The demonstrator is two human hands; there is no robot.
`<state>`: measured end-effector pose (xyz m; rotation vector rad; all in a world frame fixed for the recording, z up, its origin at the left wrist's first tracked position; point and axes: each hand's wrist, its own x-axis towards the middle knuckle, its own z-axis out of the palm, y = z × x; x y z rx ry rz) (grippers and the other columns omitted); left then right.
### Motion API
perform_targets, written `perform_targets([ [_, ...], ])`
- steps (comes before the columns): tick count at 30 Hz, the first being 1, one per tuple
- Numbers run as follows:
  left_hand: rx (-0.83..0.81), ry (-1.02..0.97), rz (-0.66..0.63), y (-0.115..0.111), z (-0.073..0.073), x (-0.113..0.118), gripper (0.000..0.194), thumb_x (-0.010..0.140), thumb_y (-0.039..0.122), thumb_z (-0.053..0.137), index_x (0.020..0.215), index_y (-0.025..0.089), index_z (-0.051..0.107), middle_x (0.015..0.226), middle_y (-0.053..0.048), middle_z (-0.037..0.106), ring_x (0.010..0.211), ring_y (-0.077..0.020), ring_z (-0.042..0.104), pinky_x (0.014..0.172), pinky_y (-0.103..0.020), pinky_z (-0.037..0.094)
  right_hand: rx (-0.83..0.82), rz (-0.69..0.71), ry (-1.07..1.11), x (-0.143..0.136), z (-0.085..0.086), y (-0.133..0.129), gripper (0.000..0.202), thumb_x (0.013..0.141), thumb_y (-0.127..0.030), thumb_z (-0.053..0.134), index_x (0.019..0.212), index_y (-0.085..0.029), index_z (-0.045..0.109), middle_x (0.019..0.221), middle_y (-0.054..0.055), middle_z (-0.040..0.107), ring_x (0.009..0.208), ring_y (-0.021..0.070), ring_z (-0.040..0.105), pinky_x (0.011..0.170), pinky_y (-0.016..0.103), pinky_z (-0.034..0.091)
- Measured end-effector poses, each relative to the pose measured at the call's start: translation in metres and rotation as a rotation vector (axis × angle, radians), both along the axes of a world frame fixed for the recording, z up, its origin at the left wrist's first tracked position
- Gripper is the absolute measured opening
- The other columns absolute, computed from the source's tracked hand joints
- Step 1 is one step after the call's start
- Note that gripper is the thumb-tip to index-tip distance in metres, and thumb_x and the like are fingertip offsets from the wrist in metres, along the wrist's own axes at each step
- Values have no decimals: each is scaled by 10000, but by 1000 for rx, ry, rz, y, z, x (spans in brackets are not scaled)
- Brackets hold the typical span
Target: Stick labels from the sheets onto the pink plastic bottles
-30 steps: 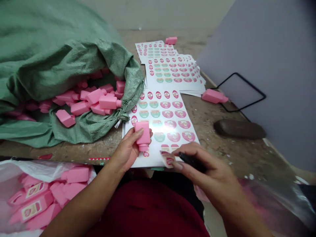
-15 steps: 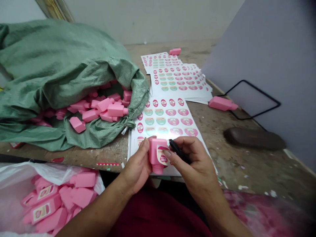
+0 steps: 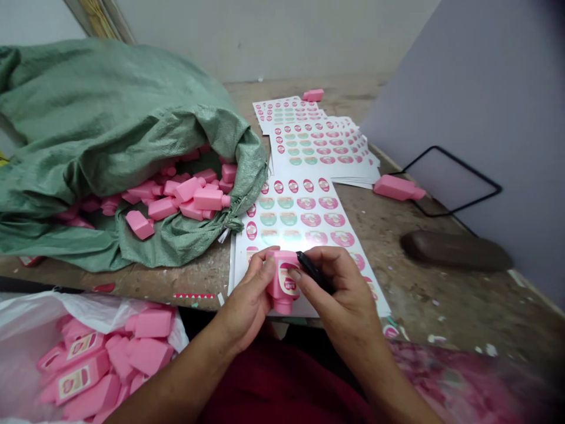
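My left hand [image 3: 249, 297] grips a small pink plastic bottle [image 3: 282, 303] by its side, its neck pointing down toward me. On the bottle's face lies an oval label [image 3: 288, 281] with a red print. My right hand [image 3: 342, 294] is closed around a black pen-like tool [image 3: 315, 272], and its thumb touches the label. What the far end of the tool looks like is hidden in the palm. Beneath both hands lies a sheet of stickers [image 3: 309, 221] in rows of pink and green.
A green woven sack [image 3: 132, 100] spills pink bottles on the left. Below it, a white plastic bag [image 3: 26, 318] holds labelled bottles. More sticker sheets [image 3: 322, 141] are fanned behind. To the right are a loose pink bottle [image 3: 397, 187], a black wire frame [image 3: 468, 168] and a dark case [image 3: 454, 250].
The bottle has turned slightly in my left hand, and the label now lies flatter against it. My right thumb stays on the label. The surroundings look the same.
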<state>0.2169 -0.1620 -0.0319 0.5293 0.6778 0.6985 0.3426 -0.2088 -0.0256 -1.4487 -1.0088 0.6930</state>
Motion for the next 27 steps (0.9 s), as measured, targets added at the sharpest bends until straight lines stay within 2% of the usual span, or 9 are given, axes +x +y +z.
perform_targets([
  [7,23,78,-36,-3,2,-3,345,894,393,656,1177,240,530,1032,-23,661,954,-145,628,855,-270,468,-28,0,-51,0,-3,-2,119,822,-259,678,898,-250,587,779,-36,641,702,131,608,632,239,472],
  [11,66,133,-43,-4,5,-4,403,807,267,749,1139,229,523,959,-4,657,860,-115,609,792,-236,472,-100,-27,-264,1,-1,-4,114,859,-327,639,938,-253,605,804,-6,676,689,167,611,637,290,457],
  [15,79,135,-70,-5,6,-7,399,807,245,731,1144,210,520,966,-20,650,817,-119,615,774,-260,501,-88,-103,-466,9,0,-2,160,845,-384,647,945,-259,647,842,18,704,719,200,614,671,330,432],
  [17,48,134,-102,-5,6,-7,457,774,239,751,1161,204,510,1009,-40,646,807,-132,630,760,-283,520,-123,-109,-417,14,-1,0,198,819,-402,664,953,-257,653,784,4,679,683,193,596,640,321,425],
  [20,11,181,-123,-4,9,-9,587,686,209,801,1174,220,474,1085,-68,638,847,-173,662,722,-293,535,-168,-71,-224,18,-6,4,216,802,-406,672,952,-254,639,671,-39,602,580,157,540,567,293,419],
  [23,43,264,-158,0,14,-30,681,630,207,828,1186,244,436,1086,-83,656,879,-204,678,679,-279,529,-158,-39,-101,20,-11,4,238,789,-440,680,927,-253,630,651,-40,592,543,151,532,520,284,436],
  [25,93,378,-213,6,19,-59,691,606,236,841,1173,240,446,1036,-85,674,825,-198,680,636,-262,507,-171,-30,-102,25,-16,2,294,762,-491,699,929,-255,646,721,-6,652,599,178,594,532,298,476],
  [27,145,542,-191,14,25,-98,656,620,292,835,1157,231,463,999,-84,680,778,-195,679,614,-258,489,-200,-38,-158,34,-25,1,361,722,-565,715,926,-270,681,849,41,718,711,233,664,570,337,517],
])
